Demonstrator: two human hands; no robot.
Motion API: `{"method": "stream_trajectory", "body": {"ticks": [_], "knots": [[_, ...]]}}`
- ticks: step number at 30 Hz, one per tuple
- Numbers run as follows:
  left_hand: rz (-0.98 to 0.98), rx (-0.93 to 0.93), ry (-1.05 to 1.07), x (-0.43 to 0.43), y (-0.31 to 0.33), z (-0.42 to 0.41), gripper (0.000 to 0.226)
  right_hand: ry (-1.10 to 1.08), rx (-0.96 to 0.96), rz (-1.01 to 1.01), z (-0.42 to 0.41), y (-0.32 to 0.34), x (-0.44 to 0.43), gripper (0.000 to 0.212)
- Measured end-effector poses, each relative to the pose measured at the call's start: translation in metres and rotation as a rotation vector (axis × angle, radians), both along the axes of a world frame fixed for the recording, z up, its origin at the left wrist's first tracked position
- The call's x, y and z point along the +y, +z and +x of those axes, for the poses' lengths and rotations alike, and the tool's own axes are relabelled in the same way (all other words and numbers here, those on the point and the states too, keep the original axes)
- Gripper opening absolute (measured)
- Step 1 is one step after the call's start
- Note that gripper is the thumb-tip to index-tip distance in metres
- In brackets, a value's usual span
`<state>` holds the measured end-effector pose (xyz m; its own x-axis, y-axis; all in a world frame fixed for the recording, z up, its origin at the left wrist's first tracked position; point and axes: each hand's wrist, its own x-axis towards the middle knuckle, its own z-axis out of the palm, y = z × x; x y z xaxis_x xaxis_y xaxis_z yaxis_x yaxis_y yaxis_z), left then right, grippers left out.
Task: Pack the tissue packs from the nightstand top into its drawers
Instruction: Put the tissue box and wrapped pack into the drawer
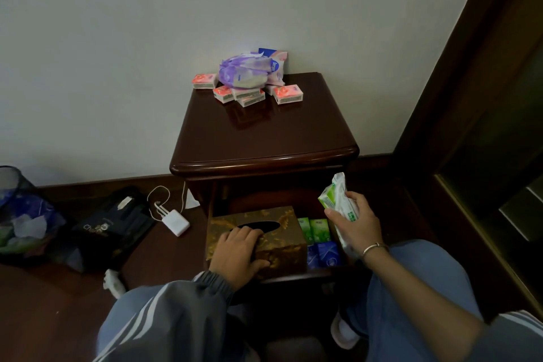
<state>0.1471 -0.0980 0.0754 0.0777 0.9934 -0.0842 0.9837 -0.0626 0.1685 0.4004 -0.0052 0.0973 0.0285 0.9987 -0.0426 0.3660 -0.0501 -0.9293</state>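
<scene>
Head view. The nightstand (pixel 264 138) stands against the wall with its upper drawer (pixel 320 273) pulled open. At the back of the tabletop (pixel 258 132) lies a heap of tissue packs (pixel 249 79): large purple ones stacked on small pink ones.

Inside the drawer a brown patterned tissue box (pixel 282 253) fills the left side. Small green packs (pixel 313 229) and blue packs (pixel 323 256) sit just beside it on the right.

The hands are apart. The left hand (pixel 238 253) holds the tissue box, fingers over its top and thumb on its front face. The right hand (pixel 355 226) grips a green-and-white pack (pixel 338 200), tilted, above the drawer's right side.

On the floor to the left are a white charger (pixel 176 222), a dark bag (pixel 111 226) and a waste bin (pixel 17 209).
</scene>
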Motion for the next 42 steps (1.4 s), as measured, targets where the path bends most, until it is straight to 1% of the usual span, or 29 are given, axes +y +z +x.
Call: {"method": "stream_trajectory", "body": {"ticks": [2, 4, 7, 11, 13, 14, 15, 16, 17, 18, 19, 20, 21, 22, 23, 26, 28, 29, 30, 32, 34, 39, 42], "knots": [[0.006, 0.018, 0.035, 0.011, -0.004, 0.002, 0.066, 0.027, -0.015, -0.015, 0.002, -0.005, 0.002, 0.046], [-0.033, 0.043, 0.072, 0.023, -0.007, 0.001, 0.064, 0.07, -0.035, -0.031, 0.003, -0.008, 0.005, 0.046], [-0.19, 0.075, 0.072, 0.032, -0.013, -0.006, 0.062, 0.12, -0.056, -0.035, 0.001, -0.01, 0.012, 0.047], [-0.349, 0.116, 0.057, 0.03, -0.028, -0.012, 0.059, 0.161, 0.018, -0.08, 0.002, -0.015, 0.017, 0.047], [-0.416, 0.104, 0.081, 0.028, -0.028, -0.01, 0.055, 0.199, 0.038, -0.116, 0.001, -0.017, 0.018, 0.048], [-0.416, 0.087, 0.1, 0.028, -0.026, -0.008, 0.053, 0.224, 0.034, -0.128, 0.001, -0.017, 0.018, 0.049], [-0.356, 0.048, 0.129, 0.031, -0.021, -0.004, 0.051, 0.251, 0.022, -0.133, 0.0, -0.017, 0.018, 0.05], [-0.241, -0.038, 0.175, 0.035, -0.014, 0.003, 0.05, 0.279, 0.001, -0.13, 0.0, -0.016, 0.018, 0.05], [-0.129, -0.197, 0.23, 0.041, -0.003, 0.013, 0.047, 0.305, -0.028, -0.121, -0.001, -0.015, 0.017, 0.049], [-0.078, -0.435, 0.292, 0.049, 0.009, 0.025, 0.044, 0.326, -0.062, -0.108, -0.003, -0.014, 0.017, 0.049], [-0.119, -0.723, 0.361, 0.057, 0.021, 0.038, 0.041, 0.341, -0.098, -0.092, -0.004, -0.012, 0.016, 0.048], [-0.234, -1.002, 0.428, 0.064, 0.031, 0.053, 0.041, 0.352, -0.134, -0.075, -0.005, -0.012, 0.016, 0.049], [-0.358, -1.203, 0.5, 0.071, 0.039, 0.068, 0.044, 0.356, -0.169, -0.057, -0.005, -0.012, 0.016, 0.05], [-0.452, -1.311, 0.56, 0.076, 0.042, 0.08, 0.045, 0.356, -0.196, -0.043, -0.005, -0.012, 0.017, 0.051], [-0.495, -1.364, 0.602, 0.08, 0.04, 0.09, 0.044, 0.352, -0.208, -0.036, -0.004, -0.013, 0.018, 0.053], [-0.511, -1.474, 0.689, 0.088, 0.028, 0.104, 0.033, 0.347, -0.206, -0.068, 0.007, -0.016, 0.025, 0.06], [-0.485, -1.523, 0.76, 0.093, 0.018, 0.106, 0.025, 0.326, -0.201, -0.12, 0.02, -0.018, 0.032, 0.06], [-0.455, -1.508, 0.795, 0.095, 0.013, 0.107, 0.023, 0.294, -0.198, -0.145, 0.029, -0.019, 0.037, 0.059], [-0.424, -1.45, 0.817, 0.097, 0.007, 0.107, 0.021, 0.243, -0.195, -0.163, 0.037, -0.02, 0.041, 0.058], [-0.396, -1.24, 0.797, 0.104, -0.007, 0.108, 0.026, 0.121, -0.171, -0.177, 0.054, -0.018, 0.049, 0.056], [-0.404, -1.062, 0.724, 0.115, -0.019, 0.11, 0.03, 0.036, -0.131, -0.182, 0.067, -0.015, 0.052, 0.053], [-0.392, -0.718, 0.466, 0.156, -0.042, 0.119, 0.033, 0.009, -0.142, -0.182, 0.076, -0.014, 0.051, 0.05], [-0.422, -0.565, 0.375, 0.173, -0.06, 0.122, 0.036, 0.039, -0.149, -0.187, 0.077, -0.015, 0.051, 0.049]]}}
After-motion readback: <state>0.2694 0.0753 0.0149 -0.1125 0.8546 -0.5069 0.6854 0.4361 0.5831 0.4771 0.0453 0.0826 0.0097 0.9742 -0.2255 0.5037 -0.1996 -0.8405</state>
